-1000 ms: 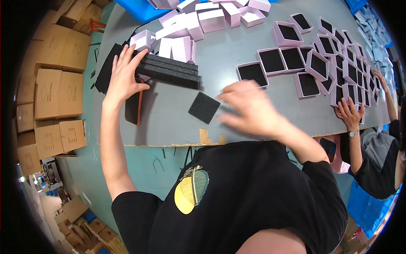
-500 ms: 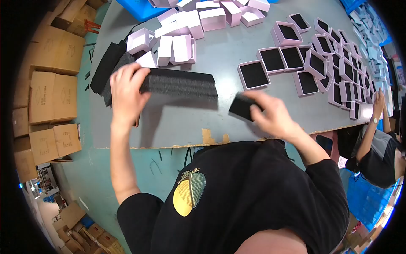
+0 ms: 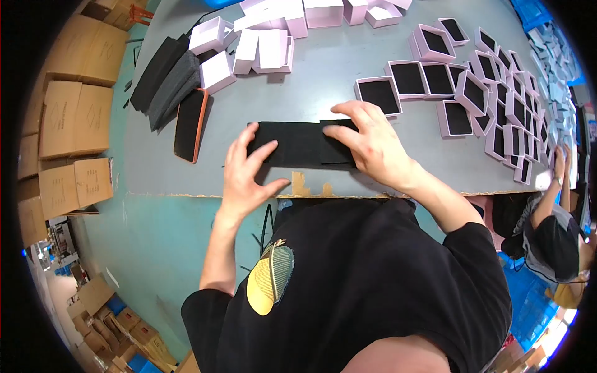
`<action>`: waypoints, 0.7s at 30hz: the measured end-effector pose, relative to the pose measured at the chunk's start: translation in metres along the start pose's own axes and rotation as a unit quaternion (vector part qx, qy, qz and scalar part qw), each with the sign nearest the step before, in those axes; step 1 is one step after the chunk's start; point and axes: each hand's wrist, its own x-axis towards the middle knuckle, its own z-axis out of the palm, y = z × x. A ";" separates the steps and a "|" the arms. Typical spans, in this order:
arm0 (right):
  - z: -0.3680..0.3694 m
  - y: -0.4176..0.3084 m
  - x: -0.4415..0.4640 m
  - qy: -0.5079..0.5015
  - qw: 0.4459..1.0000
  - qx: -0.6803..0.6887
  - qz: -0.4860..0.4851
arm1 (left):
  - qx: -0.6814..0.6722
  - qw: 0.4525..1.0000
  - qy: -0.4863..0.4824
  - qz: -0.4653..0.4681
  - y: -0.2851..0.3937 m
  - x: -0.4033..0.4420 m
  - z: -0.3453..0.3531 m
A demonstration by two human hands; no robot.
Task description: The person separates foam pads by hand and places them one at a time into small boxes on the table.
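Note:
A long black foam strip point(image 3: 292, 144) lies flat on the table in front of me, near the front edge. My left hand point(image 3: 245, 168) is at its left end, fingers spread, fingertips touching the foam and thumb apart from it. At the right end, my right hand point(image 3: 376, 146) grips a shorter black foam pad point(image 3: 336, 148), which overlaps the strip; part of the pad is hidden under the fingers. Just beyond that hand stands a pale pink box point(image 3: 378, 94) with a black foam insert.
More black foam strips point(image 3: 168, 84) lie at the left, beside a phone point(image 3: 189, 127) in an orange case. Pale pink boxes point(image 3: 270, 50) are piled at the back. Several foam-lined boxes point(image 3: 476, 93) cover the right side. Another person point(image 3: 553, 230) works at far right.
The foam strip has come down flat onto the table, nearer to me. My left hand has moved right and towards me, its fingers spreading. The right hand's pad now meets the strip.

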 end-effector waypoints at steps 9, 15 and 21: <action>0.013 -0.015 -0.005 -0.164 0.980 -0.042 0.105 | -0.127 0.965 -0.065 -0.222 -0.030 -0.014 -0.031; -0.004 -0.032 0.017 -0.125 0.991 -0.036 0.032 | -0.091 0.979 -0.025 -0.183 -0.009 -0.017 -0.004; 0.048 -0.006 0.077 -0.149 0.968 0.062 -0.192 | -0.065 0.976 0.014 -0.210 -0.010 -0.019 0.010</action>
